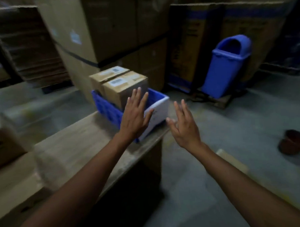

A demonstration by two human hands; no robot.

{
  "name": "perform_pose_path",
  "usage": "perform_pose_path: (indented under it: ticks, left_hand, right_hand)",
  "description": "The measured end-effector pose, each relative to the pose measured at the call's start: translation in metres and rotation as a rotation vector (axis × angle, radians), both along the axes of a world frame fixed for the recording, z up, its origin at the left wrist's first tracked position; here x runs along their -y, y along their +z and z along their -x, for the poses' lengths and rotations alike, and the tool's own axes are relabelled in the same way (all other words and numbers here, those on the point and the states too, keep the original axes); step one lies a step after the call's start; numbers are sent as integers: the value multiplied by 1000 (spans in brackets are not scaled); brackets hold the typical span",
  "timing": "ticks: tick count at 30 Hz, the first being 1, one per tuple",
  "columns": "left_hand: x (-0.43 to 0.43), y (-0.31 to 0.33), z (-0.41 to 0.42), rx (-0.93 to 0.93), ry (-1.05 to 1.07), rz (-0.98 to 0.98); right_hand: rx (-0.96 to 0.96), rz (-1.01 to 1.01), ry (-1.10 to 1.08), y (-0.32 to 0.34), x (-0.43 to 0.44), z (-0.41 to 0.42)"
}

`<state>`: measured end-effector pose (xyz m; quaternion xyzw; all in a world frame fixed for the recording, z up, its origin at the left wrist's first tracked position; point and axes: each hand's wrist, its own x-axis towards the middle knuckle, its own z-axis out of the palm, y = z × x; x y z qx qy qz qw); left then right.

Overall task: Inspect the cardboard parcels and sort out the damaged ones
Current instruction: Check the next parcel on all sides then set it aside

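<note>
**Item:** two brown cardboard parcels, nearer and farther, side by side and touching. Both stand upright in a blue plastic crate with a white end panel, at the far end of the pale wooden bench.

**Hands:** the left hand has straight, spread fingers in front of the crate's near end and the nearer parcel; contact cannot be told. The right hand is likewise spread, just off the crate's right corner. Neither holds anything.

**Step, judged:** reaching in to take a parcel for inspection; neither parcel is lifted or sorted yet.

**Next move, judged:** grip the nearer parcel by opposite sides, raise it clear of the crate wall and turn each face to view.

**Writing:** each parcel top carries white labels, and the end panel has faint marks. All are too blurred to read, and no brand is legible.
</note>
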<state>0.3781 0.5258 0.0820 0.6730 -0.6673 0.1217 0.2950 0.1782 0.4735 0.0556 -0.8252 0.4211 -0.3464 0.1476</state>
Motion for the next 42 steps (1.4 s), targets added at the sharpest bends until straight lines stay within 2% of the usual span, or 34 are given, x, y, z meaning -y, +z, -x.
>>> perform_pose_path:
  ticks: [9, 15, 18, 20, 22, 26, 29, 34, 37, 42]
  left_hand:
    - [120, -15, 157, 2, -310, -71]
    - [208, -46, 219, 38, -433, -177]
    - [261, -64, 243, 32, -481, -239]
    - [308, -82, 258, -37, -499, -304]
    - [352, -103, 273, -192, -486, -419]
    - [434, -152, 303, -611, -454, -719]
    - [485, -198, 322, -755, -392, -831]
    - [542, -303, 360, -934, -219, -945]
    - [566, -396, 380, -987, -209, -941]
    - [590, -580, 402, -946, -167, -978]
  right_hand:
    - [35, -90, -400, -14, 51, 177]
    - [-123, -176, -553, -48, 93, 255]
    - [-133, -257, -616, -70, 129, 287]
    - [-86, -331, -643, -88, 162, 307]
    - [37, -421, -687, -107, 195, 324]
    - [477, -689, -842, -145, 257, 352]
    - [773, -830, -969, -188, 297, 376]
    - [1004, -922, -1061, -288, 341, 417]
    - [979, -949, -1067, -377, 363, 440]
    - [914, -988, -1086, -543, 385, 465]
